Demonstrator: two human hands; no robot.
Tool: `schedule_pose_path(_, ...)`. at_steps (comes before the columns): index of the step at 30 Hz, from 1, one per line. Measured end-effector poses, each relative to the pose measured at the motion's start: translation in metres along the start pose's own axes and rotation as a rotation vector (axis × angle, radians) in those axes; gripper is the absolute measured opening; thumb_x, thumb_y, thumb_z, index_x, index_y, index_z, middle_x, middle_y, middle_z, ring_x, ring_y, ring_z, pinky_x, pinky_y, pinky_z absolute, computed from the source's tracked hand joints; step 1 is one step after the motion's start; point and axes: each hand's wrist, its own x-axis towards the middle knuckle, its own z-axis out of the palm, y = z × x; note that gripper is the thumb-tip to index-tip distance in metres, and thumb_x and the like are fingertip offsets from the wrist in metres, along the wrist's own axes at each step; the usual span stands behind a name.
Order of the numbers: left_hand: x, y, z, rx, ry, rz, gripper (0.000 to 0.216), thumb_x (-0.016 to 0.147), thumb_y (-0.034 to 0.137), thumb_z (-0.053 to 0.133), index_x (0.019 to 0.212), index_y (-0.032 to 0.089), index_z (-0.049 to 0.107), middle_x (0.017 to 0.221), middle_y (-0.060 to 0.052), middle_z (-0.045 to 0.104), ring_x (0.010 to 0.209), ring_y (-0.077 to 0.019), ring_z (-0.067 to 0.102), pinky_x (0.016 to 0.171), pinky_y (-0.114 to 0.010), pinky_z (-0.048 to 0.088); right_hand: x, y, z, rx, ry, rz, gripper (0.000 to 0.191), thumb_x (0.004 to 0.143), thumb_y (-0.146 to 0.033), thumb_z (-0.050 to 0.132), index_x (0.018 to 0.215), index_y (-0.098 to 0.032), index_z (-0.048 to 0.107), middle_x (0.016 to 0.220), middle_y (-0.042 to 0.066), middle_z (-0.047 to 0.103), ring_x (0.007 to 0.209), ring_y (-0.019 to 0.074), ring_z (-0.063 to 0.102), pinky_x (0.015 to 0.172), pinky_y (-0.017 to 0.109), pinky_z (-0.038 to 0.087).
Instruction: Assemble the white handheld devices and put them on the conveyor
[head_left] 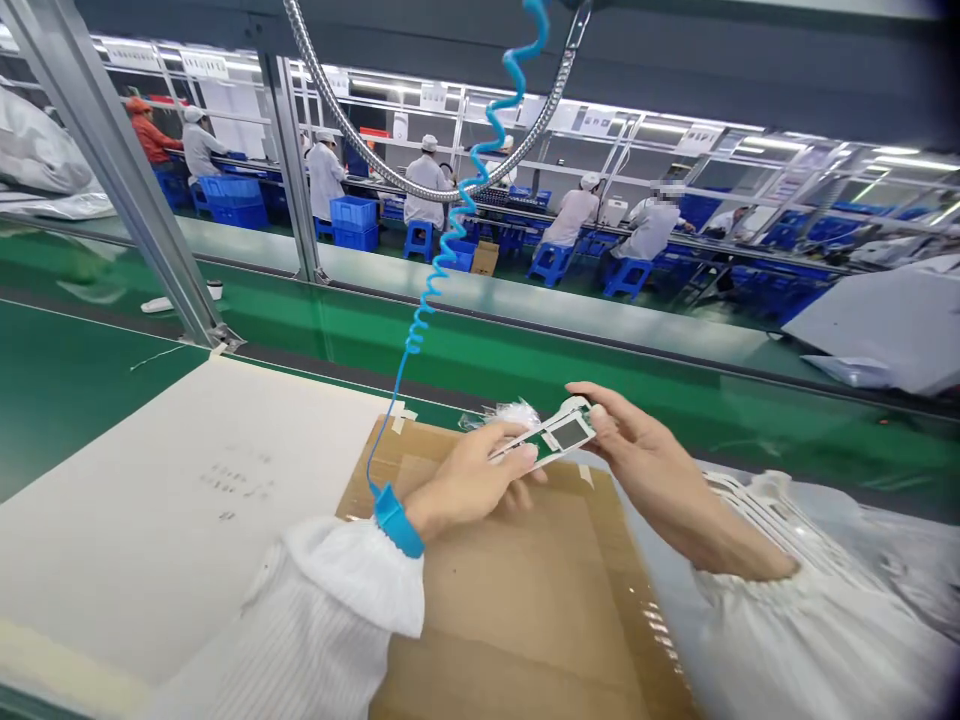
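Both my hands hold a slim white plastic housing with a small grey screen and a strip of green circuit board, tilted up to the right above a cardboard sheet. My left hand grips its lower left end, thumb on the board side. At the upper right end my right hand pinches it near the screen, thumb on top. A blue wrist strap circles my left wrist, its coiled blue cord rising overhead. Crumpled clear plastic lies just behind the housing.
A green conveyor belt runs behind the bench. White frame-like parts in plastic lie right of my right forearm. A white sheet covers the left bench. Metal posts stand at left; a flexible metal hose hangs overhead. Several people work beyond.
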Motion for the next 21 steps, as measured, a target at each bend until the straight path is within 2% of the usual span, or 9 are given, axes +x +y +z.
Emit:
schedule_pose_path(1,-0.001,0.001,0.001,-0.019,-0.053,-0.039,0.039,0.098,0.047,0.049,0.119,0.018,0.063,0.095,-0.006,0.073,0.062,-0.0124,0.06,0.062,-0.029,0.049,-0.004,0.005,0.002,-0.067,0.044,-0.046,0.049,0.093,-0.066,0.055,0.128,-0.032,0.066,0.103,0.005,0.075,0.09,0.0238,0.071,0.083,0.039,0.057)
schedule_pose_path(3,-0.003,0.005,0.002,0.036,-0.039,-0.066,0.034,0.098,0.045,0.048,0.101,0.017,0.067,0.08,-0.003,0.069,0.052,-0.0092,0.048,0.053,-0.025,0.038,-0.009,0.013,0.002,-0.225,0.162,-0.192,0.044,0.096,-0.061,0.054,0.123,-0.03,0.068,0.107,0.007,0.074,0.089,0.0239,0.069,0.078,0.038,0.055)
schedule_pose_path(5,-0.006,0.01,0.003,0.135,0.03,-0.064,0.032,0.097,0.042,0.049,0.088,0.018,0.068,0.072,0.0,0.065,0.053,-0.0101,0.046,0.053,-0.025,0.034,-0.01,0.016,-0.001,-0.39,0.237,-0.391,0.033,0.097,-0.052,0.057,0.115,-0.028,0.07,0.111,0.009,0.072,0.089,0.0235,0.067,0.075,0.036,0.052)
schedule_pose_path(8,-0.008,0.015,0.004,0.238,0.074,-0.023,0.028,0.095,0.034,0.05,0.08,0.02,0.069,0.069,0.0,0.065,0.059,-0.0133,0.049,0.057,-0.027,0.033,-0.011,0.012,-0.003,-0.667,0.219,-0.639,0.019,0.099,-0.038,0.057,0.099,-0.026,0.072,0.104,0.008,0.071,0.085,0.0225,0.065,0.073,0.036,0.046)
schedule_pose_path(12,-0.003,0.008,-0.001,0.253,0.11,-0.007,0.03,0.094,0.031,0.05,0.073,0.021,0.069,0.071,-0.001,0.068,0.064,-0.0159,0.054,0.06,-0.028,0.035,-0.013,0.002,0.006,-0.989,0.243,-0.756,0.026,0.1,-0.022,0.051,0.081,-0.025,0.069,0.088,0.004,0.073,0.076,0.0204,0.06,0.077,0.039,0.035)
schedule_pose_path(15,0.005,-0.002,-0.012,0.215,0.412,-0.091,0.03,0.095,0.031,0.048,0.076,0.02,0.068,0.077,-0.004,0.072,0.07,-0.0181,0.06,0.064,-0.029,0.039,-0.01,0.001,0.018,-0.93,0.152,-0.763,0.026,0.097,-0.014,0.047,0.078,-0.024,0.061,0.09,0.003,0.073,0.08,0.02,0.061,0.079,0.038,0.034)
schedule_pose_path(17,0.011,-0.008,-0.021,0.175,0.623,-0.134,0.028,0.096,0.031,0.047,0.082,0.019,0.067,0.08,-0.006,0.074,0.073,-0.0192,0.062,0.066,-0.029,0.042,0.002,0.007,0.027,-0.814,0.095,-0.666,0.021,0.096,-0.015,0.044,0.08,-0.024,0.056,0.089,0.004,0.072,0.079,0.0199,0.061,0.079,0.037,0.035)
schedule_pose_path(19,0.014,-0.013,-0.028,0.118,0.704,-0.162,0.025,0.096,0.032,0.047,0.086,0.019,0.066,0.083,-0.007,0.075,0.07,-0.0184,0.062,0.064,-0.029,0.043,0.02,0.018,0.039,-0.761,0.059,-0.484,0.018,0.096,-0.019,0.045,0.081,-0.024,0.053,0.084,0.004,0.069,0.076,0.0213,0.06,0.076,0.037,0.036)
schedule_pose_path(21,0.015,-0.016,-0.031,0.077,0.701,-0.173,0.026,0.096,0.034,0.047,0.088,0.019,0.066,0.086,-0.008,0.075,0.063,-0.0164,0.059,0.06,-0.028,0.042,0.039,0.031,0.052,-0.775,0.038,-0.329,0.016,0.094,-0.024,0.047,0.08,-0.023,0.054,0.083,0.005,0.068,0.079,0.024,0.061,0.073,0.037,0.036)
